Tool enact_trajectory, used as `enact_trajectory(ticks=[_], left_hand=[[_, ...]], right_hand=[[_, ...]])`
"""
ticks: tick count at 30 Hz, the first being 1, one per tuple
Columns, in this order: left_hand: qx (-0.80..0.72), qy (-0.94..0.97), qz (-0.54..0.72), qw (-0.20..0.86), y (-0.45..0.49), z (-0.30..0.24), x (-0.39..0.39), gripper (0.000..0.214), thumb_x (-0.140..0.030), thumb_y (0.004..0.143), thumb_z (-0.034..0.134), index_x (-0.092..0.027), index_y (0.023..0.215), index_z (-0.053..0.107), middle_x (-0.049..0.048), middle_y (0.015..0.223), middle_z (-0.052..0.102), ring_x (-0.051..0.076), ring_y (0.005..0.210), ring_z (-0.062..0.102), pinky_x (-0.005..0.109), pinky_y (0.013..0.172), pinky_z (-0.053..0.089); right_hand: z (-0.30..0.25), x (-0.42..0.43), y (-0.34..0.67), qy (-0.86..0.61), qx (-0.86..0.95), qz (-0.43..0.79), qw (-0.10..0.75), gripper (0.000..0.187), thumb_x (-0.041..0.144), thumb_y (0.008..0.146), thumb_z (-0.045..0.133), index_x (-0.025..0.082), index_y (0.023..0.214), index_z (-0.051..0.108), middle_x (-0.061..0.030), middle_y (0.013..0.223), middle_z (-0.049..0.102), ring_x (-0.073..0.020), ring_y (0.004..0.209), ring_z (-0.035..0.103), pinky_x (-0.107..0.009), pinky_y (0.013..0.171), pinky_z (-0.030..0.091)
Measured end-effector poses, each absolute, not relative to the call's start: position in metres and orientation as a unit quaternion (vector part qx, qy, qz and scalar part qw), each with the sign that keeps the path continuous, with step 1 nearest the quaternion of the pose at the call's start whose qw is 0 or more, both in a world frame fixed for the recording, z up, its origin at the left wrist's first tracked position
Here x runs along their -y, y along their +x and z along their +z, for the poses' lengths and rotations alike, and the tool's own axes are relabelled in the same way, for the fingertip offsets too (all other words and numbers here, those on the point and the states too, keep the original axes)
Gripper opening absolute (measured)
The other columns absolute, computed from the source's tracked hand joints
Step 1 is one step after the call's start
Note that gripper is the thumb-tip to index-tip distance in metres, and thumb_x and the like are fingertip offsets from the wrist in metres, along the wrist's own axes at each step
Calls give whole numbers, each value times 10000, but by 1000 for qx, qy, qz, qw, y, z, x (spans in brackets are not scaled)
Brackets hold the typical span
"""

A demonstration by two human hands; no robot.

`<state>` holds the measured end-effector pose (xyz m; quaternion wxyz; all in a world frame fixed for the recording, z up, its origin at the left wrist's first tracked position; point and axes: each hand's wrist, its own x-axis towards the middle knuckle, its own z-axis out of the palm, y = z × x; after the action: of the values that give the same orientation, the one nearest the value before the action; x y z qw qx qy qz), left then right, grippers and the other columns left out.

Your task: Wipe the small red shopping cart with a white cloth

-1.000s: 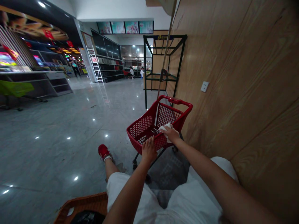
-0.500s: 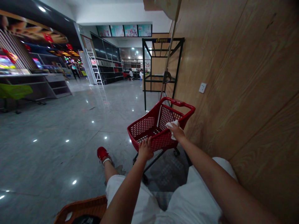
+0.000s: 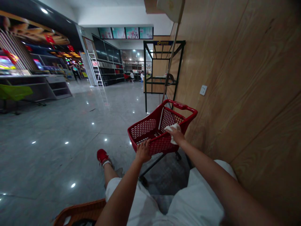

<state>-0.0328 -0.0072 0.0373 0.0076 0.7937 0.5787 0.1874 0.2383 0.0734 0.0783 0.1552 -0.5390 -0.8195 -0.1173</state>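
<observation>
A red plastic shopping cart (image 3: 144,128) with latticed sides stands in front of my knees, its handle toward the wood wall. My left hand (image 3: 143,151) grips the near top rim, fingers hooked over the edge. Farther right along that same rim, my right hand (image 3: 176,135) is closed on a white cloth (image 3: 173,128) and presses it against the rim. Part of the cloth hangs down outside the basket. The inside of the cart shows its lattice walls and floor.
Close on the right rises a wood-panelled wall (image 3: 235,78) with a socket (image 3: 203,90). Behind the cart stand a dark metal frame (image 3: 145,78) and a leaning pole (image 3: 172,53). An orange basket (image 3: 80,208) lies at lower left. A green cart (image 3: 15,91) and several people are farther off.
My left hand has slid a little left along the rim. The right hand and cloth have shifted slightly left and down. The cart has turned or moved very little.
</observation>
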Motion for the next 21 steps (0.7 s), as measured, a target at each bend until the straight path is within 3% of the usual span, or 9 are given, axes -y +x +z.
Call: enact_trajectory(ticks=[5, 10, 13, 17, 21], left_hand=[[-584, 788, 195, 4, -26, 35, 11, 898, -248, 632, 607, -192, 1461, 267, 143, 1427, 458, 318, 1273, 425, 472, 1056, 297], [-598, 775, 205, 2, -20, 32, 13, 911, -236, 609, 623, -217, 1454, 282, 133, 1429, 460, 323, 1281, 411, 471, 1061, 289], [-591, 782, 200, -3, -26, 33, 13, 874, -235, 640, 608, -196, 1453, 291, 138, 1436, 455, 312, 1279, 417, 460, 1050, 304], [-581, 791, 188, -14, -38, 35, 15, 824, -237, 684, 593, -164, 1453, 306, 147, 1430, 462, 301, 1265, 436, 437, 1029, 328], [-580, 791, 195, -13, -41, 37, 16, 828, -248, 683, 605, -173, 1452, 307, 136, 1428, 469, 295, 1266, 437, 432, 1038, 325]], right_hand=[[102, -86, 281, -627, 754, -101, 167, 485, 43, 904, 402, 237, 1282, 635, -98, 1420, 524, -262, 1143, 587, -331, 892, 485], [71, -54, 204, -572, 801, -99, 148, 568, 18, 864, 439, 326, 1314, 597, -49, 1399, 550, -217, 1042, 637, -301, 838, 525], [58, -40, 179, -511, 842, -99, 141, 612, 15, 867, 435, 354, 1366, 538, -32, 1444, 507, -221, 1161, 580, -307, 884, 516], [82, -50, 225, -519, 846, -81, 93, 634, 20, 882, 414, 423, 1360, 515, 12, 1445, 503, -195, 1149, 573, -308, 854, 520], [124, -70, 292, -609, 777, -93, 126, 482, 89, 922, 426, 337, 1294, 606, -33, 1390, 550, -225, 1169, 547, -344, 904, 487]])
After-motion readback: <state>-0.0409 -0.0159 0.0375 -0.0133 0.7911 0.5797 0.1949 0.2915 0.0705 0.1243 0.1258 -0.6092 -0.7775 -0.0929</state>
